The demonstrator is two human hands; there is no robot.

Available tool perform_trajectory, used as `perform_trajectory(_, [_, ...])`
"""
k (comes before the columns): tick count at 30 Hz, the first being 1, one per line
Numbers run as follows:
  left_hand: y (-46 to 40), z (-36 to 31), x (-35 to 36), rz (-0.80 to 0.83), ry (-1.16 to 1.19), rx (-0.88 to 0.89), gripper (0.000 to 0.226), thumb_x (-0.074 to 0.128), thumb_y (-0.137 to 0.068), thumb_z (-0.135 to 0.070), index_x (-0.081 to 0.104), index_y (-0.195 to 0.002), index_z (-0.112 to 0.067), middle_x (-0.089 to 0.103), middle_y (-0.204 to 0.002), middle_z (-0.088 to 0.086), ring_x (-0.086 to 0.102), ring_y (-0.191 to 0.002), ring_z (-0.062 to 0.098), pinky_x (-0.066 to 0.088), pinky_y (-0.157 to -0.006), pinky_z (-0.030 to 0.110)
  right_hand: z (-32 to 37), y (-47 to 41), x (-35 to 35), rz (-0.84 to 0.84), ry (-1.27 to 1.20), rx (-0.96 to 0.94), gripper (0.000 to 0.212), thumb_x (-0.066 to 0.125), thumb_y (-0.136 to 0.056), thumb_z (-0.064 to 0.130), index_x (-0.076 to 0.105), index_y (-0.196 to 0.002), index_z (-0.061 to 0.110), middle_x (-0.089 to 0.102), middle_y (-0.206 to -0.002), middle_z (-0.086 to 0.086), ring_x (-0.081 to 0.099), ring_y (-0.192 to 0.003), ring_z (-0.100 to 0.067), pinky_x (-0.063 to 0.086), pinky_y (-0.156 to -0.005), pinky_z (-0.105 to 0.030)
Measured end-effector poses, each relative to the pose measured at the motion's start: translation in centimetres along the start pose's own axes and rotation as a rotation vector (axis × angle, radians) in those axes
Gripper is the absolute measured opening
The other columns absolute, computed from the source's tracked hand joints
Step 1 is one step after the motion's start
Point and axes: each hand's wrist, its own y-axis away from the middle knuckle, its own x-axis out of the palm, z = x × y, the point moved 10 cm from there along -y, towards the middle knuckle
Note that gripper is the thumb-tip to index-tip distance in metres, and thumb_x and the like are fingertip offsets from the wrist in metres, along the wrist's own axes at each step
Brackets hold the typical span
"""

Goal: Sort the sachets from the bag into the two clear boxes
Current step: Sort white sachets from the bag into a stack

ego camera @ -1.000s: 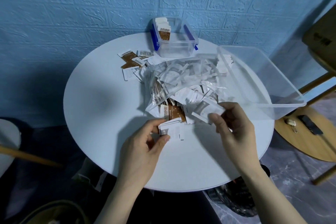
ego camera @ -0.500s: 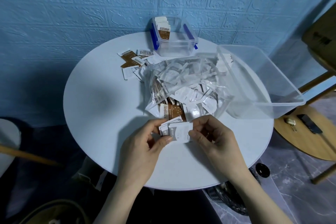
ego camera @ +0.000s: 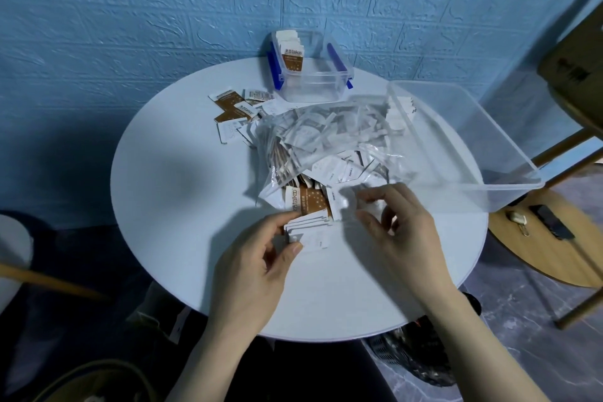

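Note:
A clear plastic bag [ego camera: 326,140] full of white and brown sachets lies in the middle of the round white table [ego camera: 182,206]. My left hand [ego camera: 257,264] pinches a small stack of white sachets [ego camera: 308,232] just in front of the bag's mouth. My right hand [ego camera: 401,232] reaches with curled fingers into the sachets at the bag's mouth, beside a brown sachet [ego camera: 306,201]; whether it holds one is unclear. A small clear box with blue clips [ego camera: 313,75] stands at the back with brown sachets upright inside. A large clear box [ego camera: 463,140] sits at the right.
Several loose brown and white sachets [ego camera: 235,111] lie left of the small box. A wooden stool [ego camera: 548,245] with small items stands low at the right, and a wooden chair [ego camera: 574,75] is behind it. The blue wall is close behind the table.
My right hand laid a white sachet on the stack in my left hand, then moved back right and up to the bag's mouth. My left hand stayed put.

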Motion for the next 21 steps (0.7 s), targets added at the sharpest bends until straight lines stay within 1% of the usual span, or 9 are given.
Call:
perform_trajectory(2, [0.0,-0.1,0.1,0.012,-0.013,-0.001,0.047,0.076,-0.08,-0.016,0.059,-0.112,-0.046,0.053,-0.072,-0.031,0.046,-0.058,-0.001,0.037,-0.059,0.016,0.4,-0.9,-0.2,-0.024,0.099,-0.053,0.022,0.07,-0.085,0.023,0.067,-0.106,0.03,0.054,-0.103,0.015,0.051,-0.063,0.0,0.042,-0.056,-0.025])
perform_trajectory(3, [0.0,-0.1,0.1,0.011,-0.009,-0.002,0.045,0.077,-0.08,-0.016,0.062,-0.11,-0.045,0.053,-0.072,-0.032,0.047,-0.059,-0.002,0.038,-0.06,0.015,0.6,-1.2,-0.1,-0.026,0.139,-0.071,0.024,0.069,-0.086,0.024,0.067,-0.109,0.03,0.053,-0.106,0.013,0.05,-0.065,0.0,0.042,-0.054,-0.024])
perform_trajectory(6, [0.0,-0.2,0.0,0.006,0.011,0.001,0.045,0.078,-0.079,-0.016,0.063,-0.106,-0.049,0.053,-0.071,-0.032,0.047,-0.058,-0.003,0.036,-0.06,0.011,1.3,-1.8,0.6,-0.02,0.274,-0.121,0.026,0.068,-0.086,0.024,0.066,-0.111,0.027,0.054,-0.11,0.004,0.058,-0.069,-0.015,0.04,-0.052,-0.025])
perform_trajectory(8, [0.0,-0.3,0.0,0.004,0.025,0.004,0.046,0.076,-0.081,-0.017,0.06,-0.105,-0.052,0.052,-0.068,-0.031,0.046,-0.056,-0.003,0.034,-0.057,0.009,1.5,-2.0,0.6,-0.029,0.311,-0.135,0.025,0.067,-0.086,0.023,0.066,-0.111,0.024,0.055,-0.11,0.0,0.062,-0.076,-0.024,0.044,-0.051,-0.029])
perform_trajectory(10, [0.0,-0.5,-0.1,-0.002,0.041,0.006,0.039,0.075,-0.082,-0.023,0.059,-0.103,-0.052,0.05,-0.062,-0.029,0.044,-0.053,-0.003,0.032,-0.054,0.008,1.7,-2.1,0.7,-0.024,0.323,-0.137,0.023,0.066,-0.086,0.024,0.065,-0.109,0.022,0.055,-0.11,-0.001,0.063,-0.077,-0.028,0.047,-0.05,-0.032])
perform_trajectory(14, [0.0,-0.5,-0.1,-0.002,0.072,-0.004,0.022,0.065,-0.079,-0.034,0.066,-0.097,-0.046,0.045,-0.055,-0.021,0.039,-0.048,0.0,0.028,-0.05,0.01,1.3,-2.1,0.7,0.004,0.303,-0.115,0.026,0.071,-0.082,0.024,0.061,-0.105,0.02,0.053,-0.11,0.0,0.061,-0.076,-0.03,0.041,-0.051,-0.03])
perform_trajectory(16, [0.0,-0.3,-0.2,-0.008,0.079,-0.013,0.026,0.065,-0.076,-0.045,0.062,-0.102,-0.047,0.045,-0.055,-0.018,0.037,-0.047,0.002,0.028,-0.049,0.016,1.1,-2.1,0.6,0.025,0.272,-0.103,0.032,0.077,-0.077,0.028,0.058,-0.101,0.02,0.052,-0.108,0.003,0.06,-0.074,-0.028,0.04,-0.052,-0.029])
perform_trajectory(18, [0.0,0.0,-0.2,-0.026,0.093,-0.019,0.029,0.058,-0.073,-0.055,0.06,-0.101,-0.05,0.046,-0.056,-0.017,0.036,-0.047,0.003,0.029,-0.049,0.021,1.4,-2.1,0.3,0.017,0.27,-0.124,0.034,0.08,-0.074,0.034,0.057,-0.094,0.02,0.054,-0.103,0.005,0.059,-0.075,-0.024,0.037,-0.052,-0.028])
perform_trajectory(21, [0.0,0.2,-0.2,-0.036,0.113,-0.022,0.03,0.056,-0.072,-0.057,0.061,-0.1,-0.048,0.046,-0.054,-0.015,0.035,-0.047,0.004,0.028,-0.049,0.022,2.3,-2.2,0.4,0.02,0.336,-0.199,0.028,0.081,-0.073,0.035,0.061,-0.084,0.018,0.058,-0.089,0.004,0.055,-0.083,-0.022,0.035,-0.056,-0.025])
